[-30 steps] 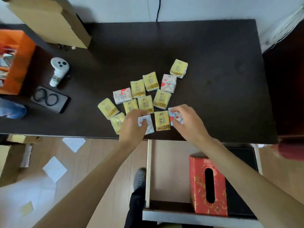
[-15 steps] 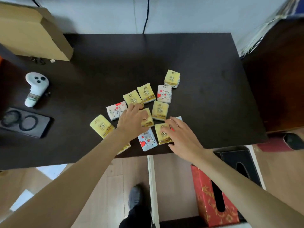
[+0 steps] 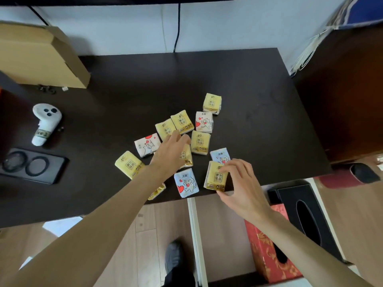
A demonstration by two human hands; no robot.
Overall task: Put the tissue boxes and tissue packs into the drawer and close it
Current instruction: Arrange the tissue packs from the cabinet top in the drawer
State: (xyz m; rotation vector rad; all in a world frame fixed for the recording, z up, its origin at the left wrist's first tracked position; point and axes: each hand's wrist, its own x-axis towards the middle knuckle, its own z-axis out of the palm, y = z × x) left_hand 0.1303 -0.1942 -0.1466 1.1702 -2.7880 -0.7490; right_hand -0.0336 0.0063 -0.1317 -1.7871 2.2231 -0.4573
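Several small tissue packs, yellow ones and white or blue cartoon ones, lie clustered on the dark table (image 3: 248,90). My left hand (image 3: 169,154) lies over the middle of the cluster, fingers curled on a yellow pack (image 3: 186,156). At the table's front edge my right hand (image 3: 241,183) pinches another yellow pack (image 3: 215,176), tilted up, thumb below and fingers on top. A blue cartoon pack (image 3: 186,183) lies between my hands. Below the edge the drawer (image 3: 194,235) stands open, holding a red tissue box (image 3: 265,255) and a black tissue box (image 3: 306,208).
A cardboard box (image 3: 41,56) stands at the table's back left. A white controller (image 3: 46,123) and a black tray with rings (image 3: 31,165) lie at the left. A dark wooden cabinet (image 3: 342,96) flanks the table's right. My shoe (image 3: 174,257) rests on the wooden floor.
My right hand let go of the blue pack, moved to the yellow pack at the front edge and tipped it up. My left hand moved from the cartoon pack onto a yellow pack further back.
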